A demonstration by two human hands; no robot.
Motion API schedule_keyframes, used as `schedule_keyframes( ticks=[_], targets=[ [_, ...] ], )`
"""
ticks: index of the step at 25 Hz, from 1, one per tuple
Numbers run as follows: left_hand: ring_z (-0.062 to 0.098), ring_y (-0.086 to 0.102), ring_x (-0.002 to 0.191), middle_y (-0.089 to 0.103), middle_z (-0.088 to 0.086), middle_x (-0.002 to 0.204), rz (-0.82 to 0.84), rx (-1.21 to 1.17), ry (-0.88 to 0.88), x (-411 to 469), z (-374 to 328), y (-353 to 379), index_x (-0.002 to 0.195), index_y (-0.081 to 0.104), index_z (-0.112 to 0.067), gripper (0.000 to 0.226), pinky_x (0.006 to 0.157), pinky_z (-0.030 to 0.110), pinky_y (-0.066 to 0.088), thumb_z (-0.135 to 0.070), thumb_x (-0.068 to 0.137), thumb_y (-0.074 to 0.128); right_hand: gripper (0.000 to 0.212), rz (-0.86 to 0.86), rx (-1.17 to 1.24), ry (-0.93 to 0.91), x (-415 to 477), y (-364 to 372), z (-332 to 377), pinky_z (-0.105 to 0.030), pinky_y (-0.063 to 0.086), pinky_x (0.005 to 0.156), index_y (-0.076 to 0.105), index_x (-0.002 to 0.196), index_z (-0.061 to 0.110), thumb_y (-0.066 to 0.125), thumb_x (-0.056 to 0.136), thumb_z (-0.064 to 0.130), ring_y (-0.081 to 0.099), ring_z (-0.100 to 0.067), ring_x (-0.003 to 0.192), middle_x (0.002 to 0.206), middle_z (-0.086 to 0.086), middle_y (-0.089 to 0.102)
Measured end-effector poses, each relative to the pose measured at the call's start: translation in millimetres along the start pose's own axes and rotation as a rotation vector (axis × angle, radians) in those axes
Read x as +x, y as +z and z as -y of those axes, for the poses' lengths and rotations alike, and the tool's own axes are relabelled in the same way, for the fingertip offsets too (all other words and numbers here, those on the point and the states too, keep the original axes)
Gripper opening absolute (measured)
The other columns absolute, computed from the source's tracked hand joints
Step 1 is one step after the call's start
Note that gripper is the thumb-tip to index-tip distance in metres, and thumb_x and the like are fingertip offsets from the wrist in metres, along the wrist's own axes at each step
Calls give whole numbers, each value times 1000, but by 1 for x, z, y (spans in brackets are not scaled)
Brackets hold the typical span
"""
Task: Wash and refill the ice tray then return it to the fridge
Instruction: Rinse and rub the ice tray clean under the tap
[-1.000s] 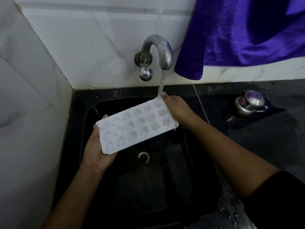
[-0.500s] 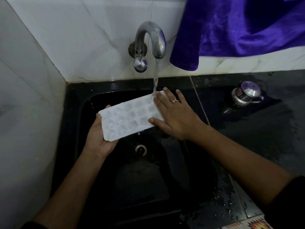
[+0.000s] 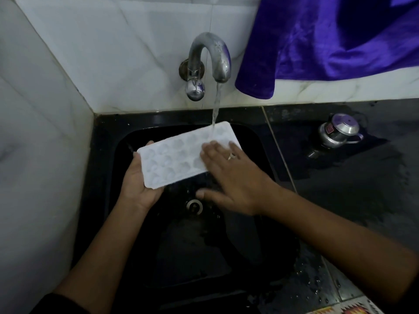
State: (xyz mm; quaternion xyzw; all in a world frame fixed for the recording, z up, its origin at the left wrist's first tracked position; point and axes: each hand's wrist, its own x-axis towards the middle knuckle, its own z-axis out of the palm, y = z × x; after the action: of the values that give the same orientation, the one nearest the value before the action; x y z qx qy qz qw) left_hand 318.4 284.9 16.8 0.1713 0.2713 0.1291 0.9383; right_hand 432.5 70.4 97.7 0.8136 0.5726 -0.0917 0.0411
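Observation:
A white ice tray (image 3: 176, 157) with several shaped moulds is held above the black sink (image 3: 106, 155), cavities up, tilted with its far right end higher. My left hand (image 3: 136, 184) grips its near left end from underneath. My right hand (image 3: 233, 177), wearing a ring, lies flat with spread fingers on the tray's right part, thumb below the tray. A metal tap (image 3: 210, 62) on the wall runs, and its water stream (image 3: 215, 109) lands on the tray's far right end, just beyond my right fingertips.
The sink drain (image 3: 194, 206) sits below the tray. A purple cloth (image 3: 328, 41) hangs over the wall at the upper right. A small steel lidded pot (image 3: 337, 130) stands on the wet dark counter (image 3: 362, 200) to the right. White marble walls close the left and back.
My right hand came out from under the tray's far end and now rests flat on top of it, sliding a little toward me. The stream hits the tray's far end.

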Motion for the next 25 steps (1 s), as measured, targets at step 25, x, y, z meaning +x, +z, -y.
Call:
schedule_keyframes(
  ticks=[25],
  targets=[
    [30, 78, 100, 78, 15, 114, 91, 52, -125, 4, 42, 48, 93, 86, -13, 67, 85, 50, 62, -53, 106, 34, 96, 9, -20, -15, 6, 1, 1, -51, 0, 129, 9, 165, 6, 18, 100, 77, -3, -26, 161, 173, -14, 2]
  ],
)
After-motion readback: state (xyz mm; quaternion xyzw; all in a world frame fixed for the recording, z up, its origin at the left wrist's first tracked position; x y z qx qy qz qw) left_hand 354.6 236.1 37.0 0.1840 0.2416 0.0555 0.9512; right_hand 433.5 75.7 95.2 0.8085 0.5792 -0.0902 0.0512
